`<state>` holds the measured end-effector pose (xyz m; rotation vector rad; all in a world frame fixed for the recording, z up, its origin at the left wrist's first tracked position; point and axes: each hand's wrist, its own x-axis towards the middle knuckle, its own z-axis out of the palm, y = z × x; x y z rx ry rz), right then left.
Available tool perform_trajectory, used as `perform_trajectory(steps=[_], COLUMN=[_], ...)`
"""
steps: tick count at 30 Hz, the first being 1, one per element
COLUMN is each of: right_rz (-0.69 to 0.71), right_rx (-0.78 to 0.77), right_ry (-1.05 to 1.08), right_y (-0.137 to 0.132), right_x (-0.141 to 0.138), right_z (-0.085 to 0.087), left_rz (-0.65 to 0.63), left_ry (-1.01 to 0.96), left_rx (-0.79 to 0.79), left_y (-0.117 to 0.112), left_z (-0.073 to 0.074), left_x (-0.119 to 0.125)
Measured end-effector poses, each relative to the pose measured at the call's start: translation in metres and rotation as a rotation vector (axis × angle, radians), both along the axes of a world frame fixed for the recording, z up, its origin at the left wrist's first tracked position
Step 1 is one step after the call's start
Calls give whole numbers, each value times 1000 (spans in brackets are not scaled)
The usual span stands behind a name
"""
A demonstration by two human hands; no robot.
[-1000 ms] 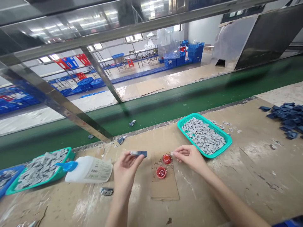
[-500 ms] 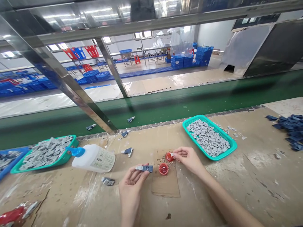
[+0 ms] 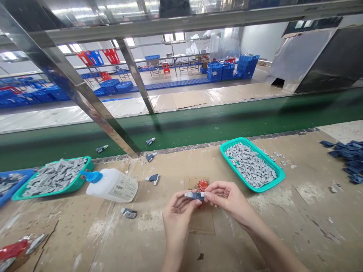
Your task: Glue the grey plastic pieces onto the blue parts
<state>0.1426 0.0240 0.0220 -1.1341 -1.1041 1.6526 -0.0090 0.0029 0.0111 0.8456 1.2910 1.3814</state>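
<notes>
My left hand (image 3: 179,211) is closed on a dark blue and light grey plastic part (image 3: 193,195), held level with its pale tip to the left. My right hand (image 3: 227,197) pinches a small light grey plastic piece (image 3: 202,194) against the right end of that part. Just behind the fingers stands a red cap (image 3: 203,185) on a cardboard piece (image 3: 202,226). A second red cap is nearly covered by my hands. To the right, a green basket (image 3: 279,180) holds many small grey pieces.
On the left lies a white bottle (image 3: 113,185) with a blue cap, beside another green basket (image 3: 87,166) of grey parts. Several blue-grey parts (image 3: 129,213) lie about. Behind runs a green conveyor belt (image 3: 193,126); dark blue parts (image 3: 350,158) are piled at far right.
My left hand has moved right with the plastic part. My right hand has brought the small grey piece from the far red cap to the part's end. Parts on the belt have shifted left.
</notes>
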Motion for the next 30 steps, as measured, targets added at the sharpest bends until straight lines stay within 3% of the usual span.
perform_trajectory(steps=[10, 17, 20, 23, 26, 28, 30], right_rz=[97, 244, 293, 206, 105, 85, 0], right_rx=[-4, 21, 38, 37, 59, 119, 211], right_ry=[-87, -153, -111, -82, -78, -127, -278], right_y=[0, 4, 6, 5, 5, 10, 18], right_x=[4, 17, 20, 16, 13, 20, 41], right_z=[-4, -10, -13, -14, -11, -8, -7], left_rz=[-22, -218, -204, -232, -373, -457, -480], left_ry=[83, 145, 166, 153, 104, 120, 264], left_rx=[14, 41, 45, 3, -22, -1, 73], left_y=[-4, 6, 11, 14, 20, 30, 49], left_z=[2, -6, -2, 1, -1, -6, -13], left_x=[3, -1, 2, 6, 7, 6, 1])
